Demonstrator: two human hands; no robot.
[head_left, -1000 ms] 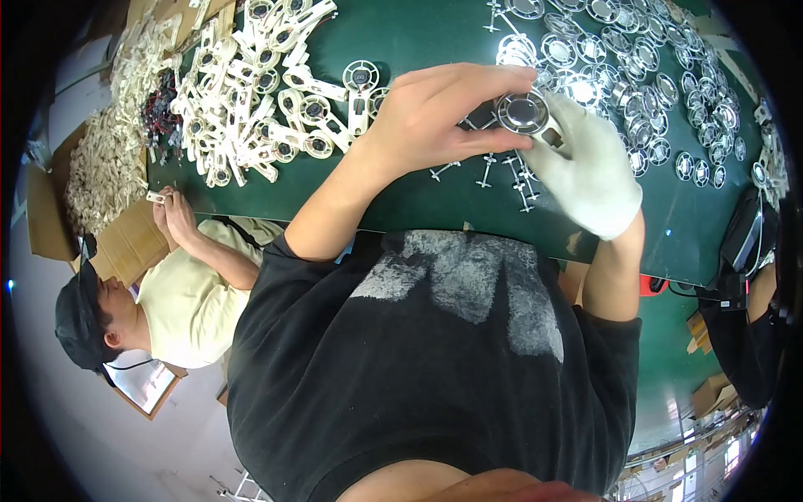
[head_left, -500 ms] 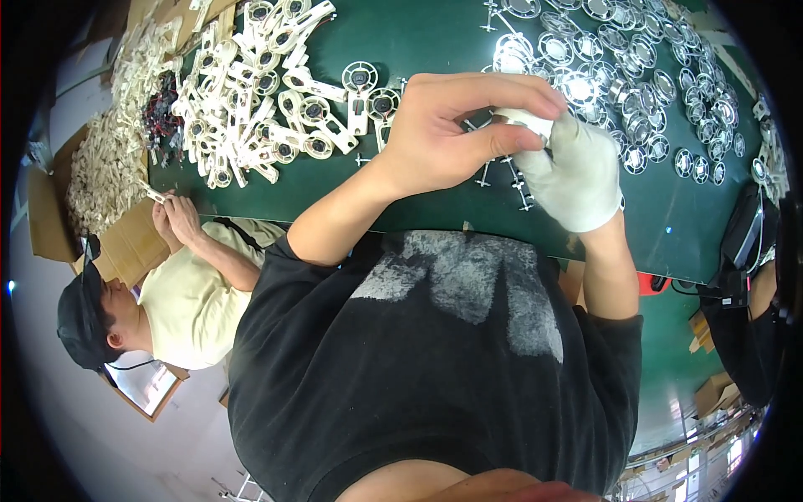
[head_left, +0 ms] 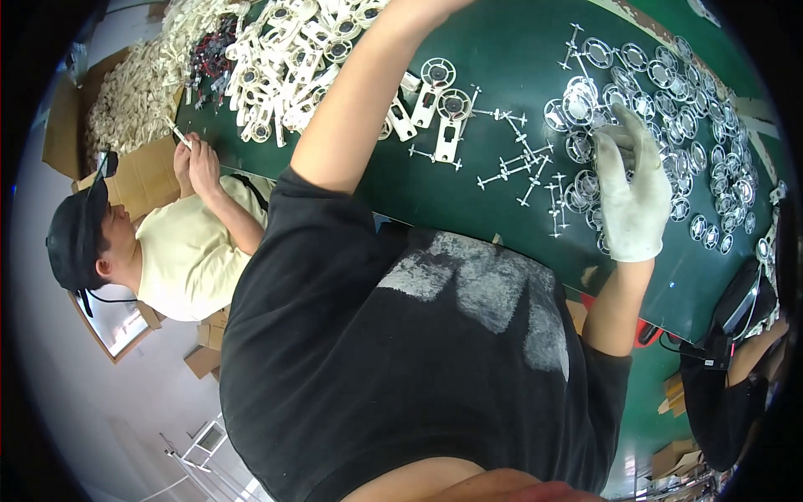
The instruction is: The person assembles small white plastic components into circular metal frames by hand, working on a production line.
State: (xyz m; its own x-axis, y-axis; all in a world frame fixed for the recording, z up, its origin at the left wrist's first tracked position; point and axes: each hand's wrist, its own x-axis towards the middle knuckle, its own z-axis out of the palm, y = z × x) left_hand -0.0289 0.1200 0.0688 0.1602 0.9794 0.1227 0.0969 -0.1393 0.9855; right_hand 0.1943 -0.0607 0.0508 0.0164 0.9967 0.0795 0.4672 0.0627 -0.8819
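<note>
Fingers (head_left: pixel 642 142) of the gloved right hand (head_left: pixel 636 188) point away from the body over a spread of chromed discs (head_left: pixel 686 121); thumb and forefinger stand partly parted, but whether their tips have hold of a disc I cannot tell. Discs lie just left of, under and beyond these tips; being round, they offer no long axis. The right hand is much the nearer, since the left forearm (head_left: pixel 368 84) runs past the top edge, its hand and grip out of view. Left of the discs lie thin metal rods (head_left: pixel 527 156), then a white part (head_left: pixel 448 138) with a ring at its far end, and a heap of similar pieces. A second ago both hands met around one ringed piece; now they are well apart and the right shows no such piece.
</note>
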